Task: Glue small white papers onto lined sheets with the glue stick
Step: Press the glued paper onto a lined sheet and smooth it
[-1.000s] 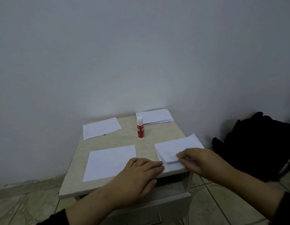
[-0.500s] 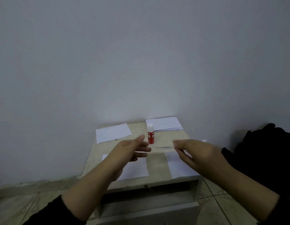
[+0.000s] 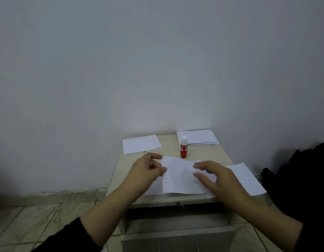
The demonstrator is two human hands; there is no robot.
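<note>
Lined sheet (image 3: 177, 176) now faces up, held above the near middle of the table (image 3: 212, 153); half a second ago it showed only edge-on in the right hand. The left hand (image 3: 145, 171) pinches its left edge with curled fingers, and the right hand (image 3: 217, 177) pinches its right edge. The capped glue stick (image 3: 183, 150) stands upright just beyond.

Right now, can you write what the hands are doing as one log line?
left hand: pinches lined sheet | right hand: holds its other edge | glue stick: upright, capped, untouched
</note>
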